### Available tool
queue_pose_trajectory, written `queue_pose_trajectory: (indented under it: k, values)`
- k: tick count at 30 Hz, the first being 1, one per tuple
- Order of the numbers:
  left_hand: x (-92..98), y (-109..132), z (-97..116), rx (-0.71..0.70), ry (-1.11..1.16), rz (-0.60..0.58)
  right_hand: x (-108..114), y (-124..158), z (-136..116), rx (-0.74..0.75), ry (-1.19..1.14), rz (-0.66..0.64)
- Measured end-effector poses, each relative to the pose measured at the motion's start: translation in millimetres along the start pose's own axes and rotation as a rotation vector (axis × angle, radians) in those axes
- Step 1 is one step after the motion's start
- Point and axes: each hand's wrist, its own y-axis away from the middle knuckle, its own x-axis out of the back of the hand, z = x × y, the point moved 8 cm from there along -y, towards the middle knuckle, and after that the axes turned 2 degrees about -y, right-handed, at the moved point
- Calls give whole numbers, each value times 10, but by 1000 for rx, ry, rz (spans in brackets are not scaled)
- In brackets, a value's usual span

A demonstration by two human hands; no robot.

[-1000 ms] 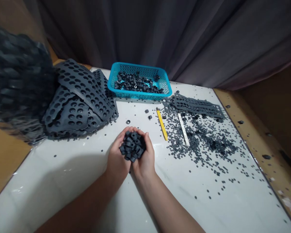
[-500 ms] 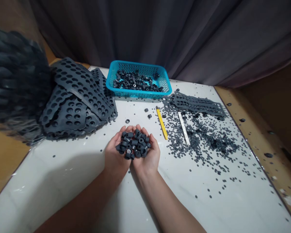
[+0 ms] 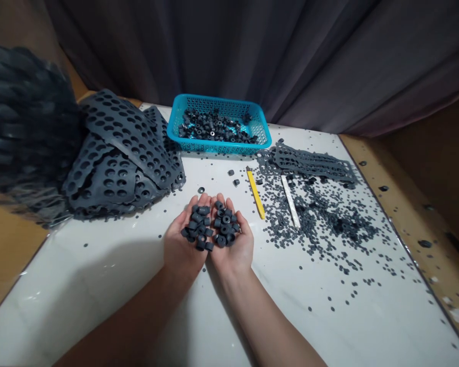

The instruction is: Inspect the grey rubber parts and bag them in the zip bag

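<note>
Head camera view, nearest first: the left hand and right hand lie palm up and side by side, their heels touching and their fingers open in a wide, shallow cup. Each palm carries a loose heap of dark grey rubber rings, short hollow cylinders, with no fingers closing over them. The hands hover over a white table with a glossy, marble-like surface. Just past the fingertips, a few loose rings lie on the table. To the right are a yellow stick, a white strip, and a wide scatter of small grey discs. Beyond the discs lies a punched rubber sheet. On the left, a pile of punched rubber sheets sits beside a clear plastic bag packed with more dark sheets. At the far edge of the table, a blue plastic basket holds a layer of similar rings. A wooden ledge runs along the right side, and a dark curtain hangs behind everything.
</note>
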Motion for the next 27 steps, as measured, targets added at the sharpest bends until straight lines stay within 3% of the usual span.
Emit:
queue_pose_trajectory:
  k: [9,27]
  values:
    - [-38,-10,19,-19,-32,-74,-4,-5,-20,9,29,-27]
    - [-14,-1,-22,65,-29,-11,-44,79,-46,165,150,-46]
